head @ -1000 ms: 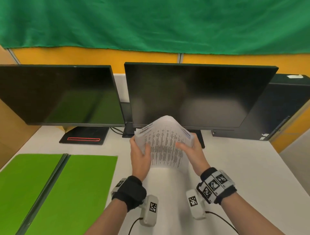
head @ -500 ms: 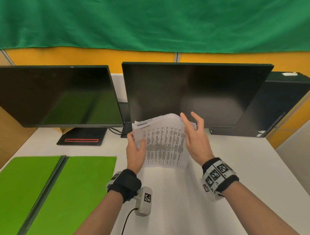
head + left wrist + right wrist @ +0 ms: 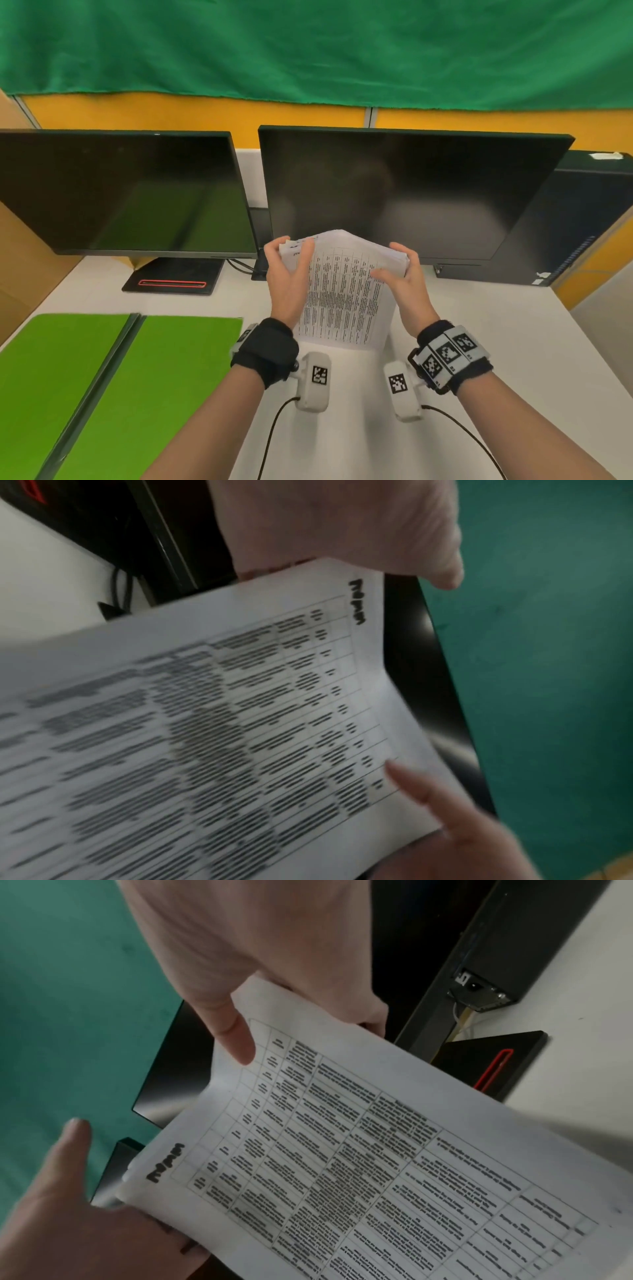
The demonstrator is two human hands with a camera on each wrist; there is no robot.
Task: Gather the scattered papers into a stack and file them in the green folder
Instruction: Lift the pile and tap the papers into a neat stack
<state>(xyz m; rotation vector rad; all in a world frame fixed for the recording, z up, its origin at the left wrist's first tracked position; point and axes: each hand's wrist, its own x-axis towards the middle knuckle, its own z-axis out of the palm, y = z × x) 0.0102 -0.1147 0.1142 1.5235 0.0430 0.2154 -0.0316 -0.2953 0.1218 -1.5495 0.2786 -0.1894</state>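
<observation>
— So, where are the papers point(image 3: 342, 291) right now?

— Gathered into one stack, standing on its lower edge on the white surface point(image 3: 479, 342), in front of the right-hand monitor point(image 3: 411, 192). The top of the stack bows upward between the two hands.

— How do the hands sit on it?

— The left hand point(image 3: 287, 277) grasps the stack's upper left corner, thumb laid across the printed front sheet and the fingers behind. The right hand point(image 3: 407, 277) grasps the upper right edge the same way, thumb on the front. The right wrist view shows the thumb point(image 3: 232, 1031) pressing on the table printed on the top sheet, and the left hand point(image 3: 68, 1204) at the opposite corner, beside a dark handwritten word. The left wrist view is blurred, but the same sheet point(image 3: 240, 723) fills it, with the right hand's fingertip point(image 3: 404, 775) on its edge.

— And the green folder point(image 3: 137, 394)?

— Lying open and flat on the surface to the left of the person's left forearm, well apart from the stack, both green leaves showing with a dark spine between them. Nothing lies on it.

— Anything else around?

— A second dark monitor point(image 3: 120, 192) at the left on a black base with a red stripe point(image 3: 173, 279), a black computer case point(image 3: 582, 219) at the right, and a green cloth point(image 3: 308, 44) hung above an orange partition.
</observation>
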